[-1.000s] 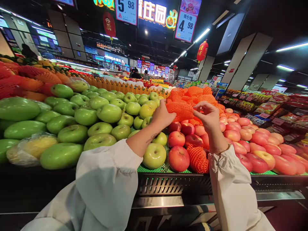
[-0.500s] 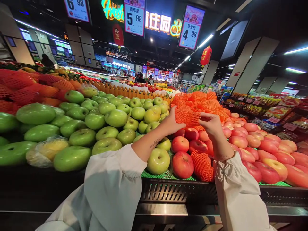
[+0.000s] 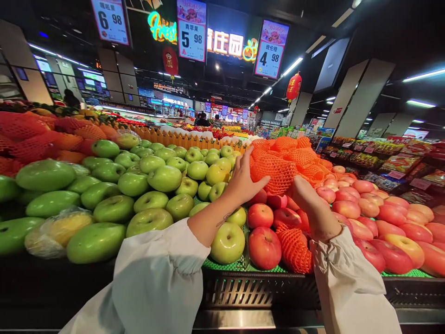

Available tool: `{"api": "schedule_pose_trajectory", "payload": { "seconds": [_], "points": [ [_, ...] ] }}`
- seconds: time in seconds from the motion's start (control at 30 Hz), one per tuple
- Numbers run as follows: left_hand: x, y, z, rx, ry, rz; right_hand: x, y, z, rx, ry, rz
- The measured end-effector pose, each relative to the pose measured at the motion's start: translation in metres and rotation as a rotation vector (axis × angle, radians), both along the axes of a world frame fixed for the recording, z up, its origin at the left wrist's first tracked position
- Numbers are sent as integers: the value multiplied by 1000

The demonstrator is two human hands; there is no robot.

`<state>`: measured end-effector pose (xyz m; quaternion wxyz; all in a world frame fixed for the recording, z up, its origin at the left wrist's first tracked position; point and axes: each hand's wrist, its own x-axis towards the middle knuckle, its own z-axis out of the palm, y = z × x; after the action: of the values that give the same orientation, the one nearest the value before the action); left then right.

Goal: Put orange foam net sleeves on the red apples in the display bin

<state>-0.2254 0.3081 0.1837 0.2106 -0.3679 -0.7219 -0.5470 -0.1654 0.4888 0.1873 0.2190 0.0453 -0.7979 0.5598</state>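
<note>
My left hand cups the left side of an orange foam fruit net, its thumb stretched across the front and the other fingers partly hidden behind it. At the net's right edge my right hand is closed, its fingertips curled inward and mostly hidden. Whatever sits inside the net cannot be made out. Behind it rises a heap of orange foam nets. Below both hands lie red apples and one apple in an orange net. Near my left forearm sits a green apple.
Green apples and large green mangoes spread to the left, with a plastic-wrapped yellow fruit among them. Pinkish apples fill the right. A black slotted rim borders the stand. Price screens hang overhead.
The view has tilted up slightly. The net between my hands looks wider and fuller, my left thumb is more spread, and my right hand has turned and dropped a little, its fingers now hidden.
</note>
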Motion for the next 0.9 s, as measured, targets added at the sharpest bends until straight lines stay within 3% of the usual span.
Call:
{"api": "schedule_pose_trajectory", "payload": {
  "seconds": [0.1, 0.2, 0.3, 0.37, 0.43, 0.5, 0.6, 0.77, 0.9],
  "points": [
    [2, -2, 2, -20, 218, -14, 2, -6, 1, -176, -75, 161],
    [8, -1, 3, -265, 220, -52, 4, -10, -1, -285, -152, 290],
    [16, 1, 4, -411, 156, 119, 3, -14, -3, -309, -175, 319],
    [18, 1, 6, -433, 153, 211, 0, -15, -2, -384, -60, 257],
    [19, 1, 8, -469, 186, 216, -3, -14, 0, -483, 164, 115],
    [17, 1, 8, -526, 247, 140, -5, -13, 2, -574, 368, -31],
    [14, 3, 7, -579, 293, 30, -3, -12, 3, -657, 439, -106],
    [13, 3, 6, -623, 230, 6, 3, -20, 2, -555, 356, 22],
    [15, 1, 6, -662, 156, 169, 2, -27, -3, -286, 276, 189]
  ]
}}
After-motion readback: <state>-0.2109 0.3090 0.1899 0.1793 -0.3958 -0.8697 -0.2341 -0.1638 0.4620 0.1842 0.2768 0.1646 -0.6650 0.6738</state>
